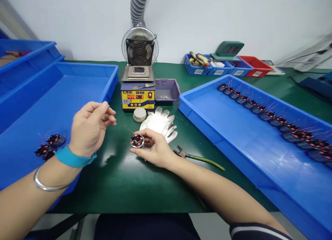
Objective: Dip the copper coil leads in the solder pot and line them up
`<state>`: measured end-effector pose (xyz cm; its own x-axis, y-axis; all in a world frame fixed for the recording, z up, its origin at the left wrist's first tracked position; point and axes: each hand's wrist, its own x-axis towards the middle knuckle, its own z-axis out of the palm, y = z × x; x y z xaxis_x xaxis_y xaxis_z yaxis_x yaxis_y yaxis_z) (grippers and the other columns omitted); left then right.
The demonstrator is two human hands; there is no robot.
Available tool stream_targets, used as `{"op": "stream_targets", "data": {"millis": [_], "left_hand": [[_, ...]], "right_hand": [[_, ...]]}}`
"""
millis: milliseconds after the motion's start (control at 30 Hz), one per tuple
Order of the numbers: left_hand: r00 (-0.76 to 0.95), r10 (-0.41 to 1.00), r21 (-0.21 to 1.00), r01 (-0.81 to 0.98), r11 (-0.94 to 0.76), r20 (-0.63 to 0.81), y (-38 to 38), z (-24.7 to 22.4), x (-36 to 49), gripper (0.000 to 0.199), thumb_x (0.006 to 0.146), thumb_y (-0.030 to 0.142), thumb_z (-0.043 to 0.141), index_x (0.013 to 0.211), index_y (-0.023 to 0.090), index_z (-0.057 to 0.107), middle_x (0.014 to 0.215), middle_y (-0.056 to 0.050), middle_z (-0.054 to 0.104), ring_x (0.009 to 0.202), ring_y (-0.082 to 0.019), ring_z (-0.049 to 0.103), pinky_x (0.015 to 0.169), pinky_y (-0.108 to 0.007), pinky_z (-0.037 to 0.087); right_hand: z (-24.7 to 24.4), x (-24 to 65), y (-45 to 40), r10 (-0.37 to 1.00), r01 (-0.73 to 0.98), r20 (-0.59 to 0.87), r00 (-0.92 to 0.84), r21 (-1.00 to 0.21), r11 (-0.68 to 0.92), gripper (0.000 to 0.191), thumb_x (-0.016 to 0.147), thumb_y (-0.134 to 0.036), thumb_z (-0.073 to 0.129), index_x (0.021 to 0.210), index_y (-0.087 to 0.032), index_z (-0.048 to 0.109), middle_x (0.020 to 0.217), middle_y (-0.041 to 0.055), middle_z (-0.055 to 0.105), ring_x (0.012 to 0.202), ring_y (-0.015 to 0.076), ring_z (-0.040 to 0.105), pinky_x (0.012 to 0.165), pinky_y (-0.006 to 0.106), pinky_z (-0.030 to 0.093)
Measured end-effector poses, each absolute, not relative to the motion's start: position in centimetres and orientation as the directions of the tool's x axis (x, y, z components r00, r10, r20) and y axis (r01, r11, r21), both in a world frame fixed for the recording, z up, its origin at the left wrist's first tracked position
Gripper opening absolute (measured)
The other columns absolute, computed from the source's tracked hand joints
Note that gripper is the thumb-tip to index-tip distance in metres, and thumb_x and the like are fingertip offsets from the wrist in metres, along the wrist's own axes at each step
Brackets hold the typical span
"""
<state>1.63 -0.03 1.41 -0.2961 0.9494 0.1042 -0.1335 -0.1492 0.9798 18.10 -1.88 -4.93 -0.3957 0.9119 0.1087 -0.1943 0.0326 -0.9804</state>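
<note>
My right hand (155,150) grips a small round motor stator (137,141) by its rim, over the middle of the green table. Dark insulation and copper windings show inside its metal ring, and a thin wire sticks up from it to the left. Raised to the left of it is my left hand (89,127), thumb pressed to the fingers in a pinch. Whatever is in that pinch, if anything, is too small to make out. A blue band (75,157) and a metal bangle are on my left wrist.
A solder pot (138,98) with a lit display stands ahead, a purple tray (176,91) beside it. White gloves (157,120) and green-handled cutters (204,160) lie right of centre. Large blue trays with stators flank both sides, the right tray (220,129) holding a row.
</note>
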Motion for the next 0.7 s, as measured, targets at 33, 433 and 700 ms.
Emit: {"op": "stream_targets", "data": {"millis": [33, 433, 700], "left_hand": [[-0.209, 0.976, 0.992, -0.103, -0.078, 0.055, -0.2, 1.4, 1.7, 0.018, 0.067, 0.031, 0.072, 0.07, 0.017, 0.061, 0.065, 0.001, 0.064, 0.053, -0.008, 0.056, 0.049, -0.019, 0.046], [-0.255, 0.959, 0.987, -0.066, -0.146, 0.125, -0.2, 1.5, 1.0, 0.012, 0.068, 0.027, 0.074, 0.067, 0.02, 0.065, 0.066, 0.004, 0.059, 0.061, -0.009, 0.051, 0.059, -0.021, 0.044], [0.24, 0.97, 0.963, 0.252, -0.091, 0.029, -1.6, 1.2, 2.9, 0.013, 0.07, 0.026, 0.072, 0.063, 0.016, 0.066, 0.066, -0.001, 0.06, 0.062, -0.012, 0.055, 0.057, -0.023, 0.045]], "right_hand": [[-4.9, 18.1, -1.9, 0.909, -0.193, 0.122, -0.398, -0.98, 0.048, 0.046, 0.058, -0.037, 0.081, 0.093, -0.016, 0.059, 0.082, 0.0012, 0.064, 0.078, 0.0139, 0.064, 0.086, 0.032, 0.052], [-4.9, 18.1, -1.9, 0.921, -0.248, 0.084, -0.38, -0.969, -0.014, 0.049, 0.056, -0.039, 0.083, 0.091, -0.016, 0.057, 0.079, 0.0005, 0.064, 0.074, 0.0127, 0.064, 0.084, 0.031, 0.053], [-4.6, 18.1, -2.2, 0.9, -0.203, 0.148, -0.411, -0.977, 0.068, 0.041, 0.06, -0.038, 0.08, 0.086, -0.016, 0.057, 0.083, 0.0008, 0.064, 0.076, 0.0124, 0.063, 0.079, 0.028, 0.053]]}}
